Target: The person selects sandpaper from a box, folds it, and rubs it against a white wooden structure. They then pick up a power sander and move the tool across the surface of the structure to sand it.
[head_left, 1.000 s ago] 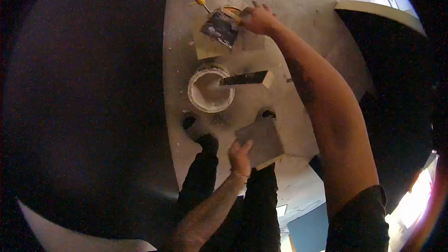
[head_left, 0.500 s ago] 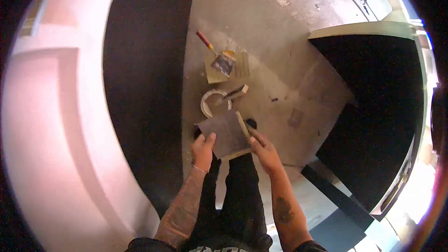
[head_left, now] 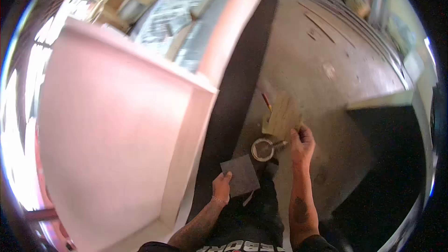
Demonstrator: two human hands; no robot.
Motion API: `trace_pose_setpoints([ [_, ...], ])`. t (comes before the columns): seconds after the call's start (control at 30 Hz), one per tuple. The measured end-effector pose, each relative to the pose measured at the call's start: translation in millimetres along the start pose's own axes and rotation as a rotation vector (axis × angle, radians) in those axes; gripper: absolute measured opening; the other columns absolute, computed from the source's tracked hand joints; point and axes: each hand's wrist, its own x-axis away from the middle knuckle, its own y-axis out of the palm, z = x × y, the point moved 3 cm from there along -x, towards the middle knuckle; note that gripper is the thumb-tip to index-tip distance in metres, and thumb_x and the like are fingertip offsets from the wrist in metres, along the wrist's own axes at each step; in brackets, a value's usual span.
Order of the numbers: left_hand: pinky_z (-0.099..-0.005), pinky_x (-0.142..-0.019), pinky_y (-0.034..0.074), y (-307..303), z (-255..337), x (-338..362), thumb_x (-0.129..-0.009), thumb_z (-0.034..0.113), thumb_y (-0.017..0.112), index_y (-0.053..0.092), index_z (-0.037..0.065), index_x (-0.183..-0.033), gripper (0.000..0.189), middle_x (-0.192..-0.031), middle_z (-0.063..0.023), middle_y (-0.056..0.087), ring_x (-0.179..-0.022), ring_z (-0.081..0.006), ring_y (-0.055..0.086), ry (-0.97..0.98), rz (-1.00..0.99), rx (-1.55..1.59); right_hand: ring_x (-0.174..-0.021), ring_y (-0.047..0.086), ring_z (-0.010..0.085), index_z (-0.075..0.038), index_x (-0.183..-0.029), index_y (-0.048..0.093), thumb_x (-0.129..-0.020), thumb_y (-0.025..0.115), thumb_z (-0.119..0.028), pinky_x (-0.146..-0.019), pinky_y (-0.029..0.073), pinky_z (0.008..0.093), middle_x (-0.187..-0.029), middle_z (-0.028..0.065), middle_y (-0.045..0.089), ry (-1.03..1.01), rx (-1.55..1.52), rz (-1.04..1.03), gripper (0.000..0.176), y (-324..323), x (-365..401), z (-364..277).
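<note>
And here the dark square sheet (head_left: pixel 240 176) is held up by the left hand (head_left: pixel 221 187), thumb clamped over its left edge, at the near side of the bucket (head_left: pixel 262 150). Flat, grey and matt it looks, its corners sharp. Over on the right, the pale wooden board (head_left: pixel 284 114) is gripped at its near right corner by the right hand (head_left: pixel 303 147), a plain, light grain being shown, softened by blur. Behind that board, the red-handled tool (head_left: pixel 266 101) is partly covered; only its handle is clearly seen. The bucket is ringed in white, its contents too dim to be made out. Its right rim is crossed by a small bar (head_left: pixel 280 144), badly blurred. The fingers under the sheet are hidden.
</note>
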Motion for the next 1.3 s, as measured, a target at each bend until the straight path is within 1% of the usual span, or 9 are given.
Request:
trace_pose_setpoints([
  [0.23, -0.0388, -0.08, 0.055, -1.1, 173.5, 181.6, -0.095, 0.017, 0.067, 0.067, -0.004, -0.109, 0.024, -0.099, -0.0168, 0.071, -0.091, -0.0255, 0.07, 0.76, 0.02, -0.541, -0.095, 0.063, 0.0169, 0.005, -0.112, 0.064, -0.097, 0.065, -0.006, -0.085, 0.051, 0.0304, -0.105, 0.0103, 0.068, -0.624, -0.361, -0.136, 0.02, 121.1, 9.1, -196.0],
  [0.33, -0.037, -0.072, 0.057, -43.5, 240.2, 196.2, -0.095, 0.013, 0.066, 0.069, -0.001, -0.103, 0.016, -0.092, -0.0154, 0.072, -0.082, -0.0287, 0.071, 1.099, 0.076, -0.551, -0.093, 0.064, 0.0198, 0.008, -0.114, 0.063, -0.097, 0.064, -0.006, -0.085, 0.052, 0.0306, -0.104, 0.0141, 0.069, -0.731, -0.236, -0.178, 0.022, 196.1, -5.9, -223.6],
  [0.4, -0.0363, -0.071, 0.057, -70.7, 253.2, 247.5, -0.093, 0.011, 0.067, 0.069, -0.001, -0.104, 0.016, -0.094, -0.0157, 0.072, -0.084, -0.0297, 0.072, 1.167, 0.135, -0.533, -0.096, 0.064, 0.0276, 0.006, -0.122, 0.061, -0.098, 0.064, -0.014, -0.084, 0.053, 0.0339, -0.107, 0.0164, 0.066, -1.255, 0.249, 0.074, 0.032, 191.0, 14.1, -257.2],
  [0.53, -0.038, -0.073, 0.057, -100.6, 252.4, 321.1, -0.094, 0.008, 0.066, 0.07, 0.001, -0.106, 0.015, -0.098, -0.0159, 0.072, -0.087, -0.0293, 0.072, 1.257, 0.112, -0.396, -0.096, 0.066, 0.03, 0.007, -0.124, 0.06, -0.097, 0.065, -0.014, -0.084, 0.054, 0.0366, -0.106, 0.0199, 0.066, -1.345, -0.081, 0.116, 0.035, 188.1, 46.7, -305.8],
  [0.77, -0.0373, -0.073, 0.056, -247.7, 190.5, 406.7, -0.089, 0.002, 0.068, 0.068, -0.004, -0.106, 0.018, -0.094, -0.0172, 0.072, -0.09, -0.0268, 0.071, 1.487, -0.143, 0.108, -0.12, 0.053, 0.0286, -0.003, -0.122, 0.055, -0.106, 0.036, -0.024, -0.106, 0.04, 0.0457, -0.125, 0.0191, 0.059, -0.671, -1.062, -0.957, 0.032, 201.8, 160.0, -323.0],
  [0.9, -0.04, -0.066, 0.055, -370.4, 121.1, 425.3, -0.095, 0.014, 0.061, 0.062, -0.002, -0.116, 0.027, -0.088, -0.0197, 0.069, -0.081, -0.028, 0.069, 1.813, 0.008, 0.578, -0.094, 0.064, 0.029, 0.002, -0.136, 0.049, -0.096, 0.065, -0.017, -0.081, 0.055, 0.0352, -0.119, 0.0205, 0.061, -1.91, 0.275, -0.12, 0.047, 175.5, 176.3, -222.8],
  [0.97, -0.042, -0.069, 0.055, -427.1, 88.9, 437.7, -0.096, 0.02, 0.06, 0.056, -0.001, -0.125, 0.036, -0.1, -0.0172, 0.067, -0.082, -0.0256, 0.067, 1.831, 0.184, 0.721, -0.089, 0.064, 0.029, 0.001, -0.13, 0.05, -0.095, 0.064, -0.017, -0.073, 0.055, 0.0355, -0.115, 0.0212, 0.062, -1.047, -0.528, -1.888, 0.042, 197.9, 393.3, -242.5],
  [1.1, -0.0436, -0.096, 0.046, -524.1, 43.5, 437.6, -0.1, 0.023, 0.053, 0.057, 0.004, -0.125, 0.032, -0.113, -0.0086, 0.065, -0.11, -0.0249, 0.06, 1.414, 0.985, 1.069, -0.085, 0.065, 0.0295, 0.001, -0.116, 0.06, -0.078, 0.073, -0.002, -0.071, 0.053, 0.0388, -0.1, 0.0163, 0.066, -1.01, -0.158, -1.934, 0.041, 213.4, 553.8, -189.1],
  [1.3, -0.0397, -0.099, 0.051, -636.5, 0.6, 403.8, -0.101, 0.021, 0.053, 0.054, 0.0, -0.13, 0.036, -0.123, -0.0102, 0.063, -0.113, -0.0226, 0.062, 1.198, 0.834, 1.118, -0.089, 0.066, 0.0334, -0.001, -0.11, 0.065, -0.074, 0.061, 0.019, -0.079, 0.053, 0.0394, -0.102, 0.0181, 0.066, -1.299, 0.012, -1.408, 0.042, 297.5, 668.4, -96.4],
])
